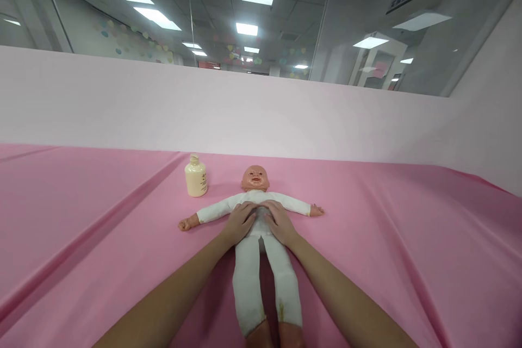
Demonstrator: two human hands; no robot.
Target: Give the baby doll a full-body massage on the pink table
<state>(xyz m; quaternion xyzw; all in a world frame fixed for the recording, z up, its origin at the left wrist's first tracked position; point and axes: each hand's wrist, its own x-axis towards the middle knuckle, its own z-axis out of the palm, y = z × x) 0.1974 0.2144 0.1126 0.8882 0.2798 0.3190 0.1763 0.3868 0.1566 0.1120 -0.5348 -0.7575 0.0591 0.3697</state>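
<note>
Baby doll with tan plastic head and white cloth body (258, 224), face up, directly under both hands. Left hand (240, 221) open, fingers extended together, lying on the left side of the doll's torso; right hand (280, 222) open likewise on the right side, mirrored. Neither grips anything. Fingertips point inward over the chest, nearly meeting; strip of white torso shows between the hands. Palms face down and are hidden, so probably flat on the cloth, but can't tell how firmly they press.

Doll's head lies just beyond the fingertips, its arms spread out to either side past the hands, its legs running back toward the camera between the person's forearms. Yellowish stains near leg cuffs.

Cream-coloured rounded pump bottle (196, 176) upright, left of doll's head, apart from left hand. Smooth pink sheet (106, 261) under everything, creased. Plain white low wall (261, 114) behind.
</note>
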